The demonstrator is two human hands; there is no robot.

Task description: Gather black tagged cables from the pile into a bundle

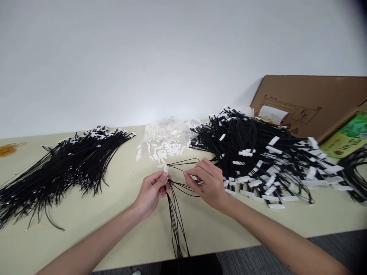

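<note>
My left hand point(153, 188) pinches a small white connector point(166, 169) between thumb and fingers, above the table. Thin black wires point(174, 221) hang from this hand down toward the front edge, and others run right toward my right hand point(208, 182). That hand is closed, thumb and forefinger pressed together a short way right of the connector. What sits in its pinch is too small to tell. Two or so more wires point(182, 163) reach from beside the connector to behind the right hand. Just beyond lie loose white connectors point(160, 152).
A clear plastic bag point(172, 130) of white pieces lies by the wall. Black wire bundles point(71, 164) spread at left; a larger heap with white ends point(243, 137) lies right. A cardboard box point(318, 103), a green-yellow package point(346, 133) and yellow rubber bands point(8, 149) are at the sides.
</note>
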